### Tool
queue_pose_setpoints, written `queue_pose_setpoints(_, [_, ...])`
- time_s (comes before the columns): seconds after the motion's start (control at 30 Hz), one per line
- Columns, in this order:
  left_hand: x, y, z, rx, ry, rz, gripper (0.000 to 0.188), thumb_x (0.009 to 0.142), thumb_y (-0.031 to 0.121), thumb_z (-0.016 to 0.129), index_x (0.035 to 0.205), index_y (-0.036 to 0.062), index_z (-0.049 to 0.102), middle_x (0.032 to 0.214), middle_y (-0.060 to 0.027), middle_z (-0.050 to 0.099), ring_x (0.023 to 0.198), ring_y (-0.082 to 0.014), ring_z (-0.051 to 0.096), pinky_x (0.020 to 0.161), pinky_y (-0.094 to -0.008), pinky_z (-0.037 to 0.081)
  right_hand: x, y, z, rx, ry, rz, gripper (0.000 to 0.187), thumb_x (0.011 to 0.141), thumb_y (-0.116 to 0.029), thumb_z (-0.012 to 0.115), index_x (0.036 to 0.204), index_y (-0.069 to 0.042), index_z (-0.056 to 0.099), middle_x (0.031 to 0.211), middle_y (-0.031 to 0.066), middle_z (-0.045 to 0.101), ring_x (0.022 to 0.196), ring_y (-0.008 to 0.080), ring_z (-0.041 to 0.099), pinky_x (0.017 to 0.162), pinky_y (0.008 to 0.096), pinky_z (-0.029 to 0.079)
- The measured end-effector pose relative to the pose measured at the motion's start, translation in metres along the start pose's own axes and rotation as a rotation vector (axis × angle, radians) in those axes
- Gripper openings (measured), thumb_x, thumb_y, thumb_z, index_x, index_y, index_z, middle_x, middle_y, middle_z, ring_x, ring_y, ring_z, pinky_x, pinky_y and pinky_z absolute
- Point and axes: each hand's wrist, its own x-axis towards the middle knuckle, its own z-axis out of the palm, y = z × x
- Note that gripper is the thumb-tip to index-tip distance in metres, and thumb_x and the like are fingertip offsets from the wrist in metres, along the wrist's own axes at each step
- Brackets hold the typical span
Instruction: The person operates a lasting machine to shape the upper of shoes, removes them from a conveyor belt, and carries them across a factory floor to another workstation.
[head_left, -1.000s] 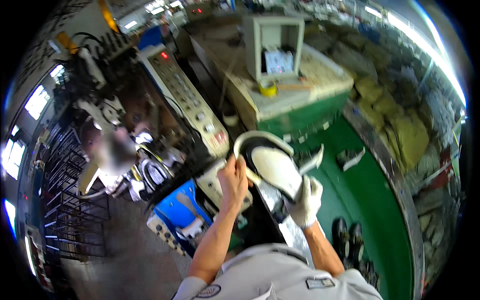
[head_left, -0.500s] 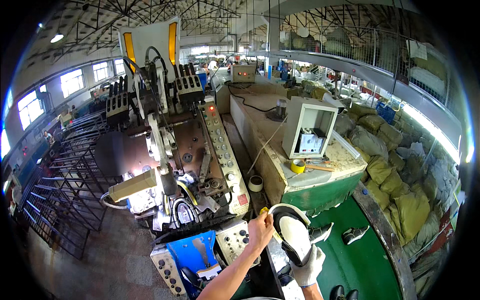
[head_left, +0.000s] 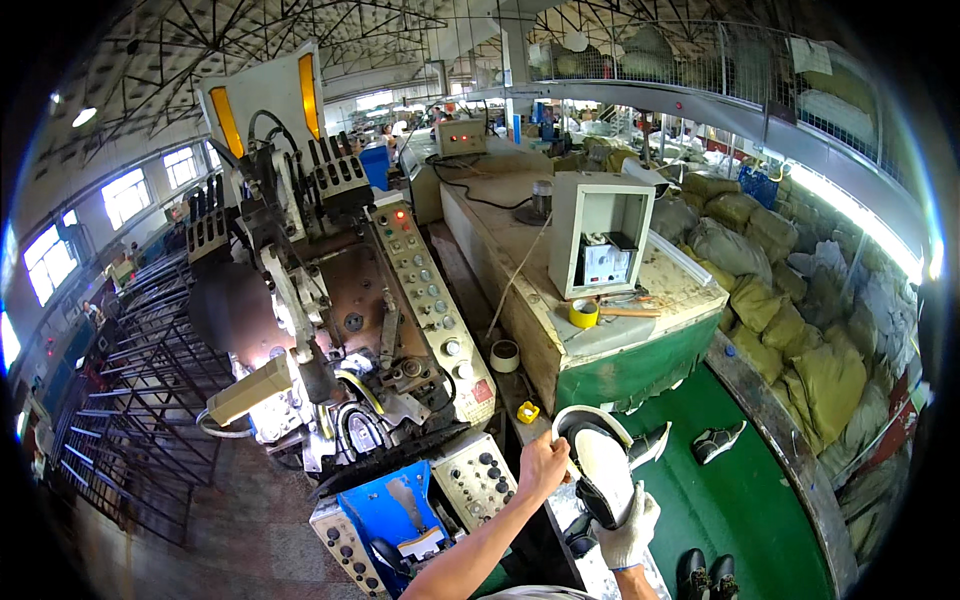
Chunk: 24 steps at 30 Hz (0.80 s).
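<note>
A dark shoe upper [head_left: 603, 475] with a pale insole board and a whitish flared rim is held up between my hands, underside facing up. My bare left hand [head_left: 545, 464] pinches the rim on its left side. From below right, my right hand [head_left: 630, 528], in a white knit glove, grips its lower end; its palm-side fingers are partly hidden. A small yellow container [head_left: 528, 411] stands on the ledge just beyond my left hand. Another dark shoe [head_left: 579, 535] lies below the held one, partly covered.
At left stands a shoe-making machine [head_left: 355, 320] with a button panel [head_left: 436, 315] and blue-covered lower part [head_left: 385, 510]. Dark shoes [head_left: 717, 442] sit on the green conveyor [head_left: 740, 530] at right. Ahead, a bench [head_left: 640, 335] carries an open metal box [head_left: 603, 235] and yellow tape [head_left: 583, 313].
My left hand has moved away from the yellow container and onto the shoe upper's rim. The right hand keeps its grip. The whole view has shifted slightly.
</note>
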Motion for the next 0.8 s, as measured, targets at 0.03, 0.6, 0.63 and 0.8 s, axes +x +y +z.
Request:
queue_pose_setpoints(0.03, [-0.003, -0.001, 0.004, -0.032, -0.007, -0.043, 0.03, 0.097, 0.024, 0.057, 0.089, -0.0046, 0.063, 0.068, -0.024, 0.068, 0.05, -0.032, 0.069, 0.056, -0.0423, 0.056, -0.002, 0.001, 0.002, 0.003, -0.009, 0.02, 0.123, 0.048, -0.013, 0.095, 0.157, -0.007, 0.037, 0.133, 0.0259, 0.051, 0.123, 0.0432, 0.054, 0.104, 0.0456, 0.049])
queue_pose_setpoints(0.6, [0.023, -0.06, 0.123, 0.508, 0.116, 0.527, 0.041, 0.091, 0.016, 0.062, 0.124, -0.0075, 0.063, 0.066, -0.0189, 0.068, 0.053, -0.0339, 0.066, 0.049, -0.0475, 0.052, -0.015, 0.064, 0.019, 0.055, -0.005, 0.296, 0.113, 0.047, -0.019, 0.095, 0.146, 0.001, 0.044, 0.129, 0.0228, 0.05, 0.122, 0.0407, 0.051, 0.108, 0.0469, 0.042])
queue_pose_setpoints(0.63, [0.015, -0.04, 0.143, 0.61, 0.034, 0.486, 0.045, 0.086, 0.013, 0.063, 0.126, -0.0091, 0.061, 0.066, -0.0187, 0.067, 0.058, -0.0366, 0.067, 0.052, -0.049, 0.052, -0.013, 0.072, 0.006, 0.044, -0.011, 0.312, 0.113, 0.048, -0.023, 0.095, 0.146, 0.001, 0.044, 0.129, 0.0233, 0.051, 0.123, 0.041, 0.05, 0.108, 0.0477, 0.042])
queue_pose_setpoints(0.8, [-0.003, -0.028, 0.201, 0.508, -0.03, 0.412, 0.033, 0.096, 0.014, 0.056, 0.125, -0.0024, 0.058, 0.078, -0.0286, 0.068, 0.079, -0.0474, 0.07, 0.07, -0.0555, 0.054, -0.017, 0.088, -0.012, -0.015, -0.099, 0.448, 0.097, 0.06, -0.037, 0.092, 0.139, 0.001, 0.052, 0.127, 0.0243, 0.06, 0.119, 0.0439, 0.056, 0.104, 0.0497, 0.044])
